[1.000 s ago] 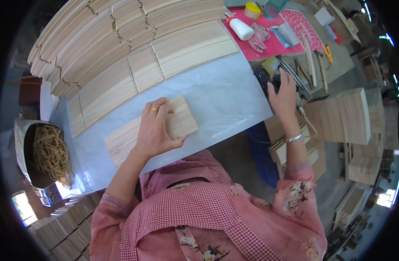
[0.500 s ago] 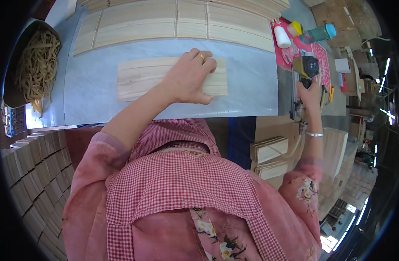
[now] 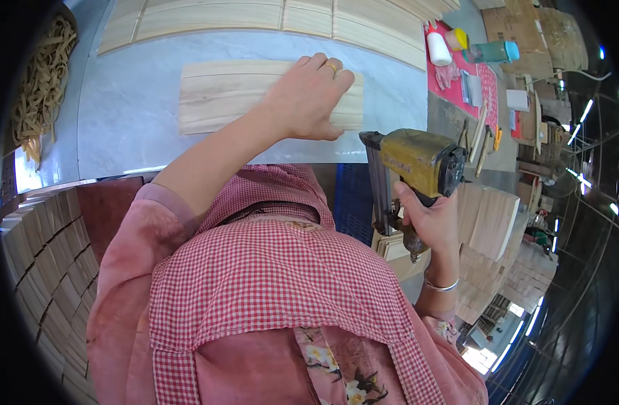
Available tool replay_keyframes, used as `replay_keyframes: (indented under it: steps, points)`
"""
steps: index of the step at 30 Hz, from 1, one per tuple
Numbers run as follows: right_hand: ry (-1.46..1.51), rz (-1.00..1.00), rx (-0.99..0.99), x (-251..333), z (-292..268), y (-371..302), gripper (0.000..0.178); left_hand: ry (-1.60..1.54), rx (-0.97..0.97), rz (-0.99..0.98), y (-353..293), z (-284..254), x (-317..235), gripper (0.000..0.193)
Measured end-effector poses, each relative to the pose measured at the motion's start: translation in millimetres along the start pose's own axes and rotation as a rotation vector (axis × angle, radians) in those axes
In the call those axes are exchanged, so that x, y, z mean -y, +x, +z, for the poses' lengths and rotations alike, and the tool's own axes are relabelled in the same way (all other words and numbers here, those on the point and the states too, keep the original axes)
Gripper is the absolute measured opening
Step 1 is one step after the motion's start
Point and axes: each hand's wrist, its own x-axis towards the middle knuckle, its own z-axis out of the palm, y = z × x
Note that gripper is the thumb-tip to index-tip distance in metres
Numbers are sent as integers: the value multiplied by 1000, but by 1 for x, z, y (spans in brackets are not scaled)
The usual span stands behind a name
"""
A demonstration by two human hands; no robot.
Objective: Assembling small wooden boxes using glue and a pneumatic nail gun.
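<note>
My left hand (image 3: 311, 100) is laid across a flat, pale wooden board (image 3: 218, 101) on the table. Its thumb is at the board's near edge and its fingers bend over toward the far edge, gripping the board. My right hand (image 3: 431, 219) is wrapped round the handle of a yellow and black pneumatic nail gun (image 3: 417, 156), raised at the table's near right corner. The gun's nose points left, toward the board's right end, and stays apart from it. Part of the handle is hidden by my fingers.
Larger grooved wooden panels (image 3: 215, 17) lie along the table's (image 3: 134, 145) far side. A bin of tan strips (image 3: 43, 88) stands at left, stacked wood (image 3: 39, 263) below it. At right, a white bottle (image 3: 438, 49) and a teal bottle (image 3: 491, 52) rest near a red cloth (image 3: 451, 84).
My right hand has lifted the nail gun from the right side and brought it left and nearer to me. My left hand stays on the board; the whole view has shifted slightly.
</note>
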Motion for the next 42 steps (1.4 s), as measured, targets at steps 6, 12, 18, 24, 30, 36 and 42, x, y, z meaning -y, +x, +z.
replay_keyframes:
  steps: [6, 12, 18, 24, 30, 36, 42]
  points:
    - [15, 86, 17, 2, 2, 5, 13, 8, 16, -3, 0, -1, 0, 60]
    - [43, 119, 16, 0, 4, 10, 13, 8, -22, 16, -1, 2, 2, 60]
    - [-11, 72, 34, 3, 5, 15, 14, 3, -57, 20, -2, 4, 4, 61]
    - [61, 77, 21, 10, 11, 28, 14, 2, -52, 21, -1, 2, 2, 61]
    - [65, 63, 10, 16, 14, 37, 14, 16, -93, 34, -2, 4, 3, 57]
    - [44, 79, 36, 14, 12, 39, 23, 15, -98, 29, -2, 4, 3, 56]
    - [59, 88, 44, 19, 10, 44, 15, 26, -68, 18, 0, 2, 3, 56]
